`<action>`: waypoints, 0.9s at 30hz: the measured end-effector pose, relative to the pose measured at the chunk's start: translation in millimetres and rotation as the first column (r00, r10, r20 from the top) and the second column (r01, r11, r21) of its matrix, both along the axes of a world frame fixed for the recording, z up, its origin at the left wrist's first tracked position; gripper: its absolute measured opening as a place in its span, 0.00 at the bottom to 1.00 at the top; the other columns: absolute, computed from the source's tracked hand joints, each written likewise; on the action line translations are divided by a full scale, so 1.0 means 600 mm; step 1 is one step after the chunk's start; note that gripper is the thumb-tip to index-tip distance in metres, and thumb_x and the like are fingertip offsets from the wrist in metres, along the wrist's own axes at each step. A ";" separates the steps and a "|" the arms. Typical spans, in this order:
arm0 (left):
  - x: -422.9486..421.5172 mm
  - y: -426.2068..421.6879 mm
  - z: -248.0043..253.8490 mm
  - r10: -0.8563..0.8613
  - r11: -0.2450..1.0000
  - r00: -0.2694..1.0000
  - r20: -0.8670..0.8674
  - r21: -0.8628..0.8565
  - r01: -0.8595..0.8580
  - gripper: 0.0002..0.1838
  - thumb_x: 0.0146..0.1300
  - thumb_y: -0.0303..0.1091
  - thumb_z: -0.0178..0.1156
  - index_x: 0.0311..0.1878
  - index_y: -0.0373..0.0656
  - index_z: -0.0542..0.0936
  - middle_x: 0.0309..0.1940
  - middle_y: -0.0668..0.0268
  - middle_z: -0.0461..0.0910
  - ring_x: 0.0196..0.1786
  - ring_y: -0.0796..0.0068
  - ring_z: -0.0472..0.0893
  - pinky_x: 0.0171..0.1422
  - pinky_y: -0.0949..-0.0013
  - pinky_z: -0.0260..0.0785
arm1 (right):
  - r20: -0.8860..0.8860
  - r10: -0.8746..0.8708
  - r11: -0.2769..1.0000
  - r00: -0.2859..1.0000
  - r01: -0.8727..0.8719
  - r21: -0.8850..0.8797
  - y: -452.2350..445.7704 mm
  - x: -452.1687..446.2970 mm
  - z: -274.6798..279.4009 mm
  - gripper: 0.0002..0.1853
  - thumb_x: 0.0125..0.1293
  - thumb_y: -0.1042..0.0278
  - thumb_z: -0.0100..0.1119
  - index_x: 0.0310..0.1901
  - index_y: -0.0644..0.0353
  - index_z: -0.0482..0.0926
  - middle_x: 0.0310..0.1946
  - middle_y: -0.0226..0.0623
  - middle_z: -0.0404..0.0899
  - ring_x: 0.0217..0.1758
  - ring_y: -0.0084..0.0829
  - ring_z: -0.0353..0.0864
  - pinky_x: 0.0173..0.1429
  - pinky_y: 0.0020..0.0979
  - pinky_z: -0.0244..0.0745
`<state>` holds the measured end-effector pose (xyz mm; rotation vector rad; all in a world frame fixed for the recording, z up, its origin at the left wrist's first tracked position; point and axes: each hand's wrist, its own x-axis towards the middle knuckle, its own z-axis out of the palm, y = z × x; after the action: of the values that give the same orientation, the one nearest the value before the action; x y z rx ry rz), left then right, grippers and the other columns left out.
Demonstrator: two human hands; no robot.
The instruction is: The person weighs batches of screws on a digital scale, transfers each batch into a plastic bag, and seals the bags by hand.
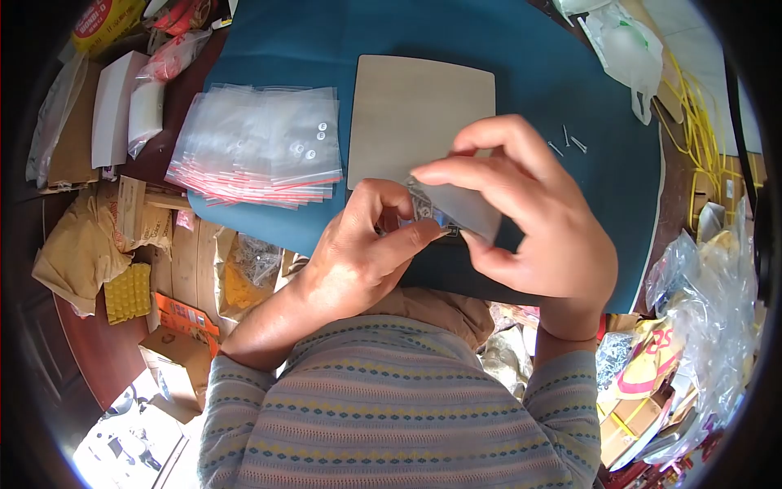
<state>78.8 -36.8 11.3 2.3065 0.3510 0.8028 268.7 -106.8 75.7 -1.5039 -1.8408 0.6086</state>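
Over the near edge of the beige board, my left hand point(350, 253) pinches a small clear plastic bag point(472, 208) between thumb and curled fingers. Small metallic pieces show in or behind the plastic near the left fingertips, but their kind is unclear. My right hand point(542, 212) is bent around the bag's right side, its index fingertip at the top edge and its thumb at the lower corner. To the left lies a fanned stack of clear zip bags point(252, 138) with red seal strips, a few showing small round white marks. Several screws point(574, 143) lie beyond my right hand.
The beige board point(423, 106) lies on a dark teal cloth point(554, 65). A white plastic bag point(623, 53) and yellow strapping point(696, 122) are at the far right. Cardboard boxes point(175, 359) and crumpled clear plastic point(717, 301) crowd both sides below the table.
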 end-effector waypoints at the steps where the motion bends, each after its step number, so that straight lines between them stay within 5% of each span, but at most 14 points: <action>1: 0.000 0.001 0.001 -0.005 1.000 1.000 0.002 0.000 0.005 0.18 0.46 0.15 0.66 0.42 0.42 0.84 0.38 0.64 0.65 0.33 0.72 0.72 0.32 0.71 0.70 | 0.001 -0.013 1.000 1.000 0.013 0.025 -0.002 0.003 0.002 0.31 0.36 0.85 0.63 0.49 0.58 0.80 0.44 0.37 0.72 0.42 0.33 0.76 0.46 0.31 0.73; 5: -0.004 0.002 -0.002 0.029 0.999 0.999 0.020 -0.030 -0.029 0.17 0.46 0.15 0.67 0.42 0.41 0.83 0.39 0.64 0.66 0.33 0.73 0.72 0.33 0.71 0.69 | -0.070 -0.167 0.982 0.983 0.172 0.072 -0.001 0.026 -0.006 0.28 0.39 0.81 0.67 0.48 0.60 0.78 0.46 0.36 0.73 0.43 0.29 0.75 0.48 0.29 0.71; 7: -0.008 0.004 -0.006 0.054 0.998 0.996 0.076 -0.040 -0.052 0.17 0.47 0.15 0.68 0.41 0.41 0.83 0.40 0.64 0.66 0.33 0.73 0.71 0.33 0.71 0.68 | -0.146 -0.214 0.974 0.966 0.222 0.044 0.007 0.060 -0.066 0.31 0.44 0.70 0.77 0.52 0.57 0.75 0.49 0.35 0.76 0.43 0.31 0.78 0.44 0.30 0.73; 11: -0.011 0.003 -0.002 0.169 0.963 0.954 0.248 -0.247 -0.107 0.08 0.56 0.19 0.66 0.38 0.41 0.82 0.51 0.58 0.70 0.52 0.61 0.79 0.44 0.68 0.76 | 0.101 -0.332 0.935 0.938 0.313 0.167 0.012 0.056 -0.139 0.31 0.46 0.58 0.77 0.52 0.57 0.76 0.50 0.37 0.77 0.50 0.36 0.77 0.57 0.38 0.66; 12: -0.022 0.000 -0.003 0.184 0.924 0.959 0.217 -0.370 -0.094 0.05 0.58 0.20 0.65 0.36 0.38 0.81 0.58 0.52 0.69 0.62 0.53 0.74 0.52 0.62 0.77 | 0.128 -0.315 0.940 0.940 0.290 0.181 0.011 0.049 -0.133 0.30 0.47 0.57 0.76 0.52 0.57 0.76 0.50 0.37 0.77 0.51 0.36 0.77 0.59 0.39 0.64; 13: -0.028 0.005 0.000 0.145 0.940 0.968 0.204 -0.335 -0.070 0.04 0.58 0.20 0.65 0.37 0.36 0.81 0.59 0.49 0.67 0.62 0.53 0.74 0.52 0.62 0.77 | 0.154 -0.299 0.943 0.942 0.268 0.195 0.009 0.041 -0.127 0.29 0.48 0.56 0.75 0.51 0.57 0.77 0.50 0.37 0.78 0.51 0.37 0.76 0.60 0.39 0.62; 16: -0.043 0.019 0.010 0.002 0.972 0.979 0.206 -0.230 0.047 0.05 0.60 0.22 0.63 0.39 0.33 0.79 0.61 0.41 0.63 0.58 0.50 0.77 0.52 0.62 0.79 | 0.092 -0.080 0.982 0.993 0.063 0.175 -0.008 0.024 -0.081 0.21 0.52 0.56 0.72 0.45 0.55 0.80 0.46 0.33 0.78 0.51 0.35 0.76 0.57 0.36 0.61; 20: -0.048 0.010 0.003 -0.125 0.926 0.913 0.388 -0.285 0.248 0.05 0.65 0.24 0.58 0.42 0.36 0.75 0.63 0.36 0.56 0.53 0.42 0.80 0.51 0.61 0.83 | 0.109 -0.050 0.939 0.993 0.009 0.343 -0.014 -0.014 -0.065 0.11 0.46 0.74 0.71 0.28 0.53 0.76 0.26 0.25 0.76 0.31 0.29 0.78 0.43 0.34 0.61; 22: -0.052 0.003 0.016 -0.060 0.943 0.938 0.340 -0.289 0.165 0.09 0.59 0.25 0.65 0.41 0.38 0.76 0.53 0.46 0.72 0.50 0.49 0.82 0.47 0.62 0.81 | 0.131 0.021 0.941 0.991 -0.063 0.331 -0.023 -0.023 -0.057 0.09 0.48 0.72 0.70 0.29 0.53 0.78 0.26 0.24 0.76 0.31 0.27 0.78 0.44 0.34 0.61; 27: -0.071 -0.012 0.018 0.005 0.902 0.993 0.120 -0.429 0.047 0.12 0.52 0.21 0.69 0.40 0.38 0.81 0.37 0.59 0.83 0.44 0.63 0.84 0.44 0.66 0.77 | 0.256 0.113 0.942 0.960 -0.185 0.278 -0.020 -0.064 -0.056 0.07 0.52 0.66 0.70 0.30 0.55 0.80 0.25 0.23 0.75 0.29 0.22 0.78 0.46 0.33 0.62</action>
<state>36.2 -44.2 22.4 1.8376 0.4050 0.7593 230.4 -118.9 42.3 -1.2840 -2.1353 0.2065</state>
